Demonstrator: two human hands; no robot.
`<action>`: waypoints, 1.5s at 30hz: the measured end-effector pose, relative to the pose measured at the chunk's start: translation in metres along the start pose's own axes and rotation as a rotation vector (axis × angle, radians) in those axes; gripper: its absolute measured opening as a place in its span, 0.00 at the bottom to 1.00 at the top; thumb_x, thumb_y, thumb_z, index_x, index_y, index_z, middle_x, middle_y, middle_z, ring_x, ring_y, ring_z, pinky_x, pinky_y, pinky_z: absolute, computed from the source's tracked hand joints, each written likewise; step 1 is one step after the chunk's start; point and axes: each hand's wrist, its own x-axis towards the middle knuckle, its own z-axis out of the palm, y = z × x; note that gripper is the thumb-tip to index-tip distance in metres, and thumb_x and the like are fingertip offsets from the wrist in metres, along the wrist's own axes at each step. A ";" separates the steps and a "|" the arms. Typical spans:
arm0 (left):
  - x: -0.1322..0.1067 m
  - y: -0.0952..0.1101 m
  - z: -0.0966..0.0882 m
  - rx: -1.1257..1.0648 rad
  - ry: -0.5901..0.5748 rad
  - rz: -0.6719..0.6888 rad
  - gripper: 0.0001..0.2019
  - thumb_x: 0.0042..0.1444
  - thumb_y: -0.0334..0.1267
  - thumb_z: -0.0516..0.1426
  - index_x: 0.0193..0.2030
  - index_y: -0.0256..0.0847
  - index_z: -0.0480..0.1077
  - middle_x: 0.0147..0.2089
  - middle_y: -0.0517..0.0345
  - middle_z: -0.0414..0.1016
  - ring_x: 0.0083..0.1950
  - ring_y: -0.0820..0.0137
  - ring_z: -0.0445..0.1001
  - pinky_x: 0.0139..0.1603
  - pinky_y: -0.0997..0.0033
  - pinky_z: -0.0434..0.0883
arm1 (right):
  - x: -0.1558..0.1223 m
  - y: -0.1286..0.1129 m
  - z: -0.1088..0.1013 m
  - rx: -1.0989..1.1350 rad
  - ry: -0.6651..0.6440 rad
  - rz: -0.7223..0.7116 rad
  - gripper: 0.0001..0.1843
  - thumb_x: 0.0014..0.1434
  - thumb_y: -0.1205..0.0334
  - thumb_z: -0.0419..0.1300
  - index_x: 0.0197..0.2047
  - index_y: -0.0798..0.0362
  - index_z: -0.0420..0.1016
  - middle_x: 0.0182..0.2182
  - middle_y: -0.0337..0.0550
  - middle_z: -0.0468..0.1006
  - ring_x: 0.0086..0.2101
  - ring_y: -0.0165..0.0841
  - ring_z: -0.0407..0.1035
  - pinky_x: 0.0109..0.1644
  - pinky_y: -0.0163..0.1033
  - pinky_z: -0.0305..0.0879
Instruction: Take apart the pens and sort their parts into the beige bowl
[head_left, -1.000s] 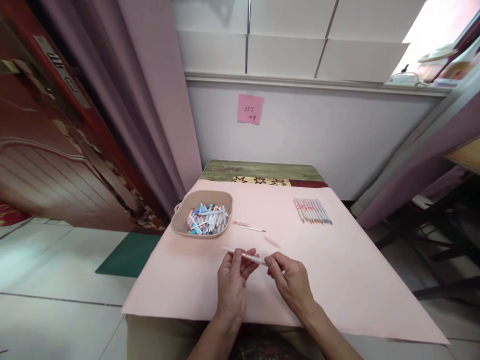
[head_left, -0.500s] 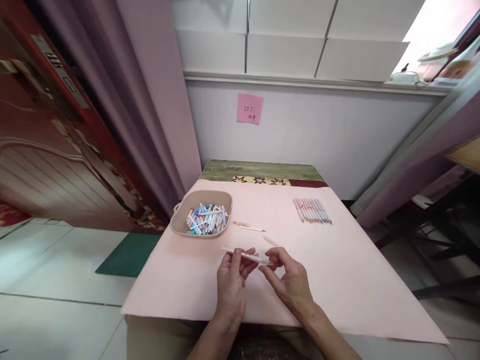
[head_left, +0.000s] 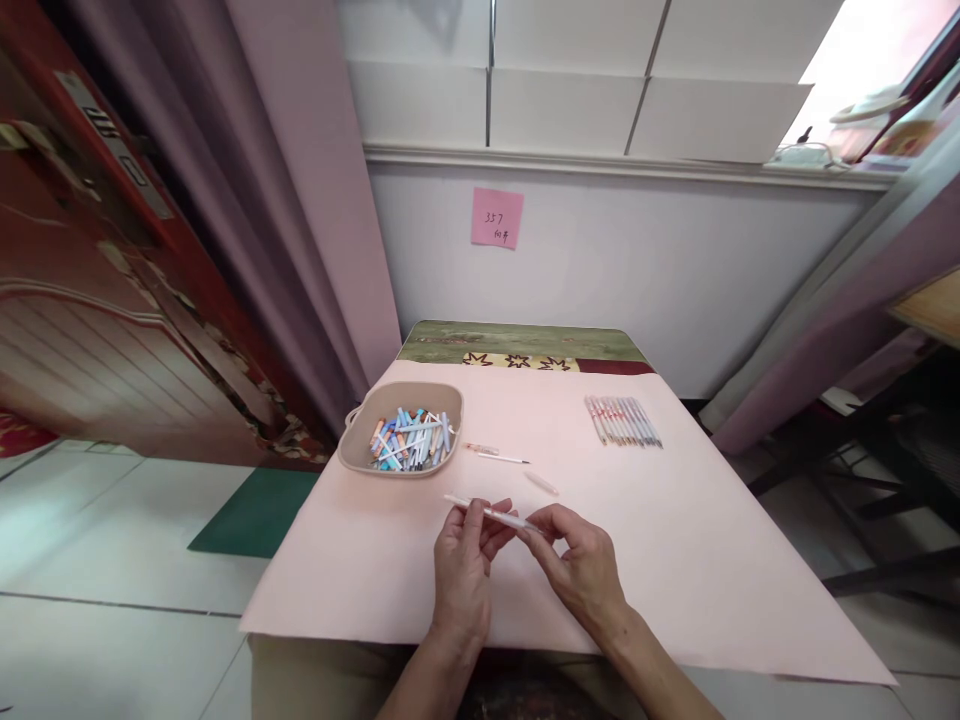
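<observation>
My left hand pinches a clear white pen barrel near its middle and holds it level above the pink table cover. My right hand pinches the barrel's right end with thumb and fingers. Just beyond the hands lie a thin refill and a small pale cap. A beige tray with several blue, white and orange pen parts stands to the far left of my hands.
A row of several assembled pens lies at the far right of the cover. Behind it is a green patterned table edge and a white wall with a pink sticky note. Purple curtains hang left and right.
My right hand opened its fingers for a moment at the barrel's end, then closed on it again. The left hand and the barrel stayed where they were.
</observation>
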 end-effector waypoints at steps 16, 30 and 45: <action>0.022 -0.006 0.002 0.195 -0.036 0.032 0.15 0.51 0.46 0.62 0.35 0.36 0.68 0.34 0.49 0.81 0.34 0.64 0.79 0.38 0.64 0.76 | 0.016 0.005 -0.007 -0.072 -0.079 0.043 0.08 0.58 0.57 0.59 0.30 0.50 0.74 0.26 0.37 0.76 0.28 0.30 0.69 0.34 0.33 0.59; 0.047 -0.005 0.001 0.617 -0.117 0.062 0.25 0.46 0.54 0.63 0.46 0.39 0.70 0.40 0.47 0.80 0.33 0.64 0.78 0.34 0.67 0.75 | 0.075 0.067 -0.030 -0.300 -0.177 0.385 0.05 0.53 0.64 0.57 0.29 0.50 0.75 0.27 0.37 0.79 0.29 0.30 0.71 0.31 0.32 0.55; 0.052 -0.018 -0.027 0.837 -0.150 0.258 0.17 0.50 0.56 0.59 0.35 0.44 0.73 0.27 0.56 0.77 0.29 0.65 0.75 0.28 0.72 0.71 | 0.149 0.138 -0.040 -0.729 -0.039 0.699 0.15 0.61 0.56 0.54 0.41 0.57 0.76 0.37 0.55 0.80 0.37 0.43 0.75 0.37 0.40 0.61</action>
